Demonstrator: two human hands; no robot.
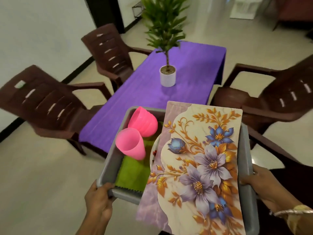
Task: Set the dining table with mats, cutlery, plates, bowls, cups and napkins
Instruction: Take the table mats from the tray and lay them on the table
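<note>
Left hand (100, 199) and right hand (257, 185) fingers are clamped on the tray (108, 164) rim. It is best kept level and landed on the counter (144, 94) short of the plant pot (167, 78).

The left hand (99, 199) and right hand (259, 185) are held out in front, well apart. Each curls round its own side of the grey tray (111, 161) between them, forearms angled inward.

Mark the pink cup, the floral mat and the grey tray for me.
pink cup (131, 143), head view, inside its open mouth.
floral mat (199, 160), head view, on its printed middle.
grey tray (110, 167), head view, on its left wall.
</note>
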